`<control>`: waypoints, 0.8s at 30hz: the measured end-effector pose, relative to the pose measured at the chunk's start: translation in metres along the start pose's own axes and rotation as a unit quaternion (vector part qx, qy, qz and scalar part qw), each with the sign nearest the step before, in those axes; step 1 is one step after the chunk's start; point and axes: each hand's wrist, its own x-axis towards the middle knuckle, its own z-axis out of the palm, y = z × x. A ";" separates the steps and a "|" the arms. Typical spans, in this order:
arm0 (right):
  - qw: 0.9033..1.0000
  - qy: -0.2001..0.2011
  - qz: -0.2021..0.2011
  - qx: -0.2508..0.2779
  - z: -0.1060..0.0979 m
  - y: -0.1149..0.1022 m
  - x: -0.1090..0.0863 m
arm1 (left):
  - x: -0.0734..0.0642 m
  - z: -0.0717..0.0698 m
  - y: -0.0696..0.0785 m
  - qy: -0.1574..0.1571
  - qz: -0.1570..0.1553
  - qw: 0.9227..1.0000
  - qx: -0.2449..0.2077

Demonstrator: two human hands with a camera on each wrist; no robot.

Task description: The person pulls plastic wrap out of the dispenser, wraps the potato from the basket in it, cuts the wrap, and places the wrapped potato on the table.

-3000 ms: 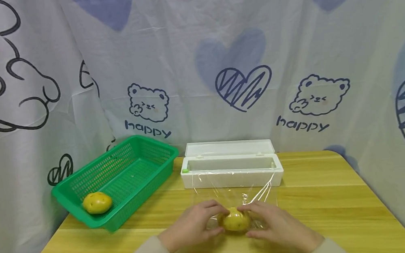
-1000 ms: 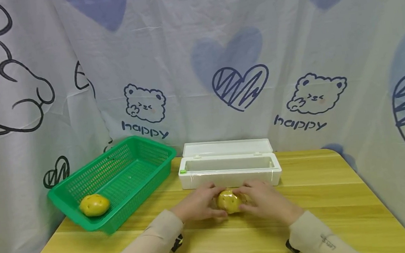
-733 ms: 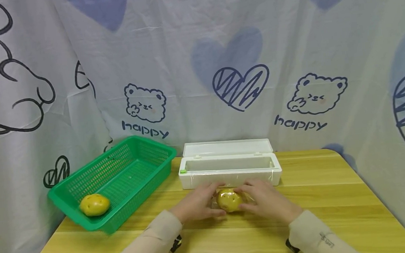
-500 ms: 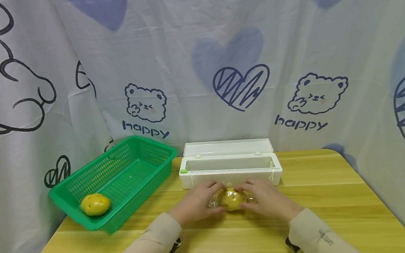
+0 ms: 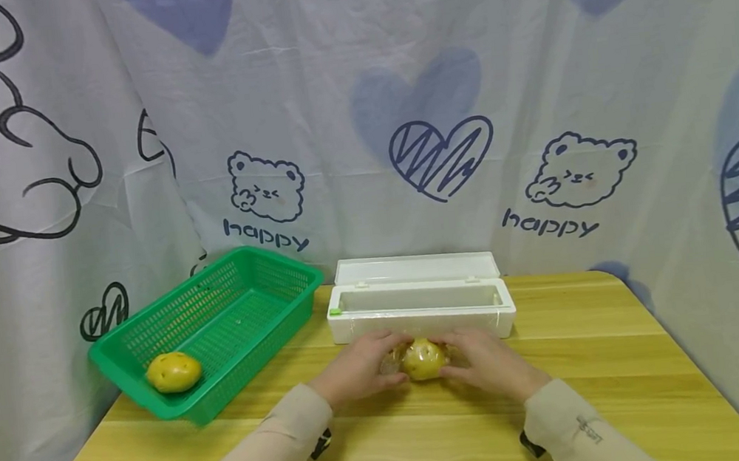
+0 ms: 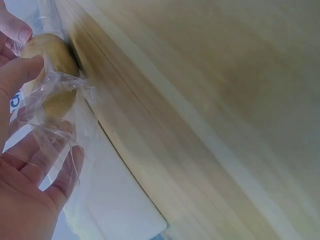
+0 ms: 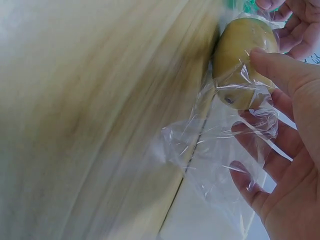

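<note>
In the head view a yellow potato (image 5: pixel 423 360) sits between my two hands, just in front of a white cling film box (image 5: pixel 421 323) whose lid stands raised. Clear cling film (image 7: pixel 210 145) covers the potato and bunches loosely past its ends in both wrist views. My left hand (image 5: pixel 364 366) holds the potato's left side, thumb (image 6: pixel 30 70) against the film and the other fingers on the far side. From the right, my right hand (image 5: pixel 492 361) grips the other end, its thumb (image 7: pixel 272 62) pressed on the wrapped skin and its lower fingers spread behind the loose film.
A green plastic basket (image 5: pixel 267 344) stands at the left of the wooden table (image 5: pixel 595 357), with a second potato (image 5: pixel 174 372) in its near end. Behind the table hangs a printed white curtain (image 5: pixel 345 114). A small green piece (image 5: pixel 335 312) sits on the box's left rim.
Both hands have moved the potato away from me, up close to the box. The film that stretched flat from the box to the potato is now gathered around it.
</note>
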 end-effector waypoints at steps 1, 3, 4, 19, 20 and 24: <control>1.000 -0.001 -0.001 0.004 0.001 0.001 0.001 | 0.000 -0.001 0.000 -0.001 0.000 1.000 -0.003; 1.000 -0.003 -0.003 0.009 0.001 0.003 0.001 | 0.001 -0.002 0.000 -0.003 0.003 1.000 -0.005; 1.000 -0.005 -0.004 0.012 0.002 0.003 0.002 | 0.001 -0.003 0.000 -0.005 0.003 1.000 -0.007; 1.000 -0.012 0.009 0.018 -0.001 0.000 0.000 | 0.002 -0.005 0.002 -0.038 -0.018 0.999 -0.014; 1.000 -0.013 0.011 0.015 -0.001 -0.001 0.000 | 0.001 -0.005 0.003 -0.037 -0.016 0.999 -0.009; 1.000 -0.011 0.019 0.008 -0.002 -0.004 -0.001 | 0.000 -0.006 0.005 -0.028 -0.004 1.000 0.002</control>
